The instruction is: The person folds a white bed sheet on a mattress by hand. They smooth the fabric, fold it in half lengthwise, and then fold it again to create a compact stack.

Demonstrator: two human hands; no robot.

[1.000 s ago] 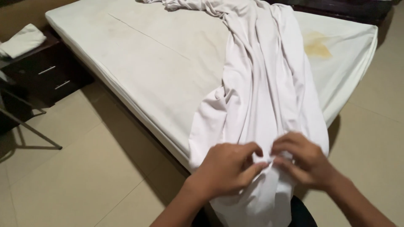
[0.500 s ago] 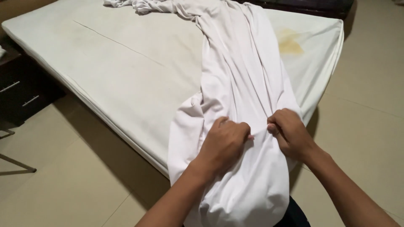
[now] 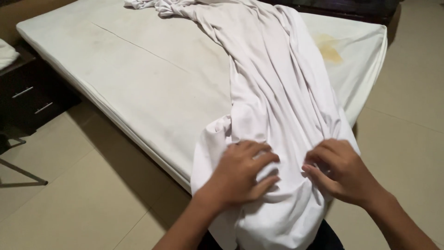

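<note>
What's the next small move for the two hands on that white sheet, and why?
Probably draw the hands apart to spread the fabric. The left hand and right hand both grip the white sheet close together where it hangs off the mattress edge, and the cloth lies bunched in a long, twisted strip.

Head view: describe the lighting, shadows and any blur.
Head view: dim, warm indoor light; the white sheet is the brightest area, without harsh glare; a dark shadow falls on the floor beside the mattress; both hands, left and right, look slightly soft.
</note>
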